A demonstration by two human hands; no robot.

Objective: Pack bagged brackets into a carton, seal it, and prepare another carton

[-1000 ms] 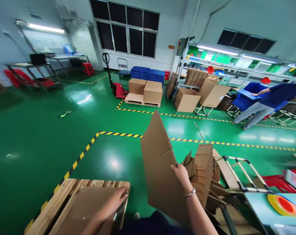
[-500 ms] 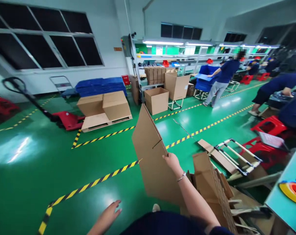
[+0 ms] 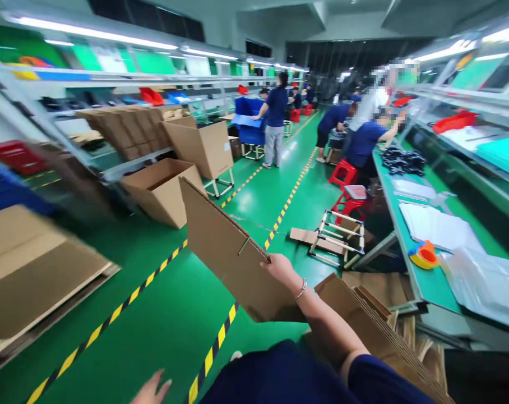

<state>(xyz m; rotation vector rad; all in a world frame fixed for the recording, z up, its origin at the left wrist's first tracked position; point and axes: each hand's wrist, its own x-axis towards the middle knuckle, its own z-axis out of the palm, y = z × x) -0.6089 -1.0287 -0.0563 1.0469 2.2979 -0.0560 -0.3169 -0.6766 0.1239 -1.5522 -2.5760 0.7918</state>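
Note:
My right hand (image 3: 280,270) is closed on the upper edge of a flattened cardboard box (image 3: 225,252). The brown board hangs tilted in front of me, with a slot cut into its top edge. At the bottom of the view, my left hand (image 3: 153,388) is partly visible, its fingers apart and holding nothing. Beneath my right forearm leans a stack of folded cardboard boxes (image 3: 376,331), its lower part cut off by the view.
At left, cardboard cartons lie on a wooden pallet (image 3: 107,275). An open carton (image 3: 162,188) stands by the shelving. A pipe frame (image 3: 338,238) and red stools (image 3: 342,173) sit near the green workbench (image 3: 431,280), which carries a tape roll (image 3: 425,255). Several people work farther back.
My view has swung to the right, bringing the workbench more into sight. The cardboard stays in my right hand and now slopes more. My left hand has dropped lower in view.

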